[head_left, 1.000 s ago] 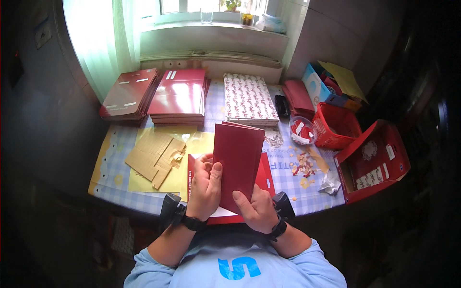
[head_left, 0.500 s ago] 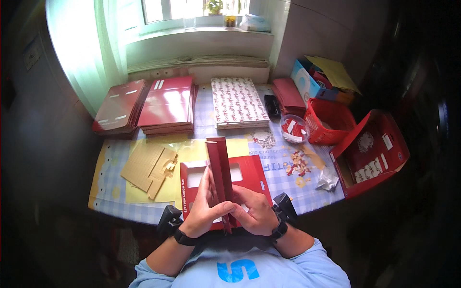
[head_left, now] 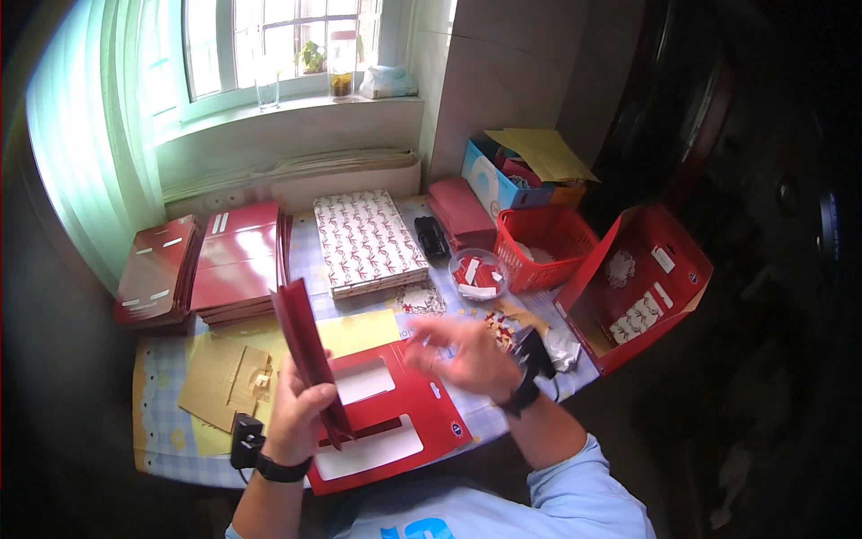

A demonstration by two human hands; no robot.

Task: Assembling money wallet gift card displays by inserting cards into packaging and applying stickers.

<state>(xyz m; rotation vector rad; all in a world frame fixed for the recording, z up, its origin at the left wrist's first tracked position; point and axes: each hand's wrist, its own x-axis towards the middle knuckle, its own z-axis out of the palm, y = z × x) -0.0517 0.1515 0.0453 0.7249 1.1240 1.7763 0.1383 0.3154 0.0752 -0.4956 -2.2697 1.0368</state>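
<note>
My left hand [head_left: 294,415] is closed around a dark red folded card [head_left: 308,350], held upright and tilted slightly to the left. Below it lies a flat red card package [head_left: 440,409] with white window panels, at the table's near edge. My right hand [head_left: 471,355] is raised over the package's far right corner. Its fingers are spread and somewhat blurred, with nothing seen in them. Small red and tan scraps [head_left: 501,328] lie just beyond that hand. A round clear tub [head_left: 453,286] of red and white pieces stands behind the scraps.
Stacks of red folders [head_left: 238,256] and a patterned white stack [head_left: 368,235] line the back. Brown cardboard [head_left: 211,386] lies on yellow paper at left. A red basket [head_left: 543,269], a blue box [head_left: 483,175], an open red box [head_left: 687,269] and crumpled white paper [head_left: 563,348] are at right.
My right hand has let go of the folded card and moved right, its fingers spreading. The left hand keeps the card, now further left. The whole view has turned to the right.
</note>
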